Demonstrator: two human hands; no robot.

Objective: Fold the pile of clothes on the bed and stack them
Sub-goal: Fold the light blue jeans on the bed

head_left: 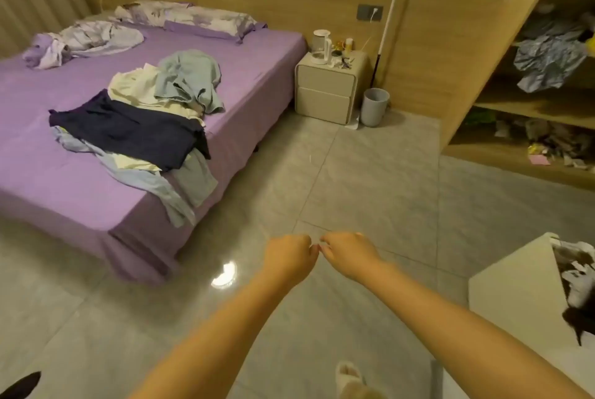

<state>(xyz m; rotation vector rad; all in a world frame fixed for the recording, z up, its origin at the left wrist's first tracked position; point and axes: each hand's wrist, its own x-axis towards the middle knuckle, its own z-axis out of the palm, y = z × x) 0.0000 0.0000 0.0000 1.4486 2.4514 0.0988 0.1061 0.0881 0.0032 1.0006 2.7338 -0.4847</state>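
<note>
A loose pile of clothes lies on the purple bed near its right edge. A pale green garment sits at the far end, over a cream one. A dark navy garment covers light blue clothes that hang over the bed's side. My left hand and my right hand are stretched out over the floor, well right of the bed. Both are curled into fists, knuckles nearly touching, holding nothing.
A crumpled quilt and pillows lie at the bed's head. A white nightstand with a kettle and a grey bin stand beyond. Open wooden shelves are at right, a white box near right.
</note>
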